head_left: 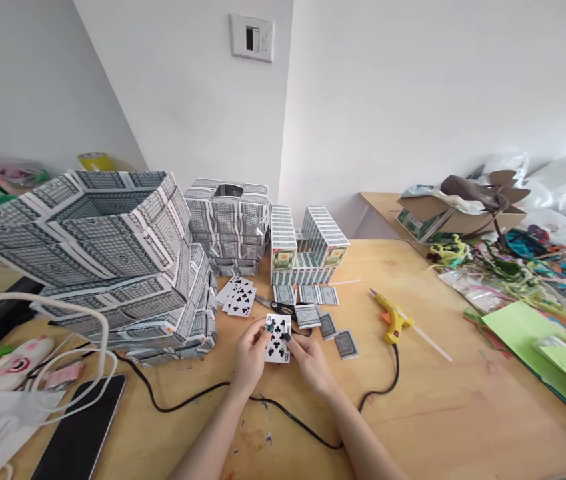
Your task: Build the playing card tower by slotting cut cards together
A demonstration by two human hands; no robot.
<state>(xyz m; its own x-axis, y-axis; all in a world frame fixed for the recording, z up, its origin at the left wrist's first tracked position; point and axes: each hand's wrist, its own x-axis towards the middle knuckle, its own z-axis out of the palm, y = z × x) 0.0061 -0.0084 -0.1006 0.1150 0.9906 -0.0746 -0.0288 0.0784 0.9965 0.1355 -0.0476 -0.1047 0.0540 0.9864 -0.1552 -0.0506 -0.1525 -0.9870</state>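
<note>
Between my two hands a playing card (277, 347), an eight of clubs, is held face up just above the table. My left hand (251, 353) pinches its left edge with the thumb on top. My right hand (310, 360) grips the right edge in the same way. Behind the card lie black-handled scissors (283, 308), partly covered by folded cards (307, 316) with patterned backs. More folded cards (347, 344) rest to the right. A fan of face-up club cards (239, 297) lies behind my left hand.
A large structure of folded cards (127, 247) towers at left, with a smaller one (230, 230) and stacked card boxes (307, 250) behind. A yellow glue gun (393, 319) lies right, its black cord crossing the table. A phone (83, 427) lies front left; green paper (527, 333) at right.
</note>
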